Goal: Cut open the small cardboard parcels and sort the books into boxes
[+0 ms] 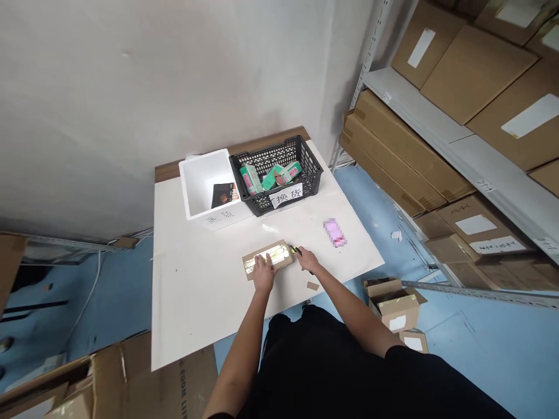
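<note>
A small cardboard box (250, 270) with shiny clear tape and a white label lies on the white table. My left hand (264, 272) grips it from the near side, fingers over its top and thumb at the right. Held in my right hand (307, 261) is a black and yellow box cutter (297, 251), its front end at the right end of the box. Whether its blade touches the cardboard cannot be made out. A small brown cardboard scrap (312, 286) rests on the table below my right hand.
Behind the box stand a white foam bin (192, 195) with a dark printed packet inside and a black plastic basket (311, 183) holding several green and pink packages. A pixelated pink item (335, 232) lies at the right. Shelves (437, 110) with cartons rise beyond; open cartons (395, 308) sit on the floor.
</note>
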A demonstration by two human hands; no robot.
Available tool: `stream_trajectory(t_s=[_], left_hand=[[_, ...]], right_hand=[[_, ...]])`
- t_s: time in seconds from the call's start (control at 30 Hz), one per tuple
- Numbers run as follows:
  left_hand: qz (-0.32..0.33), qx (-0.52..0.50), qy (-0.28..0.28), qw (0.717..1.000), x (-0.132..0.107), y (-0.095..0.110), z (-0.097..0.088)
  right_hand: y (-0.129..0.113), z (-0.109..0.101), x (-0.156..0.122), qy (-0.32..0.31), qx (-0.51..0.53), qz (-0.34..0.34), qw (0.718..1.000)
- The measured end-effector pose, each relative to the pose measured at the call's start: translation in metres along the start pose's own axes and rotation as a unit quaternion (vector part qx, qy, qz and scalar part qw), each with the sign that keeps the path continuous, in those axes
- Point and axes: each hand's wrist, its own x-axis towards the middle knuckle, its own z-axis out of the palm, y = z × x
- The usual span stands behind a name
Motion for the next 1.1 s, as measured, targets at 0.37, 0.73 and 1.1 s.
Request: stream_trajectory(t_s=[0.37,0.73,1.1], left_hand=[[0.002,0.020,-0.017,1.000,0.002,0.001,-0.001],[-0.010,0.017,-0.026,0.999,0.007,0.006,-0.011],[-0.008,0.008,-0.013,1.000,0.010,-0.038,-0.045]], right_hand=[[-0.016,-0.006,0.020,-0.025,0.038,0.035,0.998],[0.001,-0.017,-0.007,-0.083,0.061,0.054,0.993],[-0.003,0.043,0.002,0.100,0.094,0.054,0.989]])
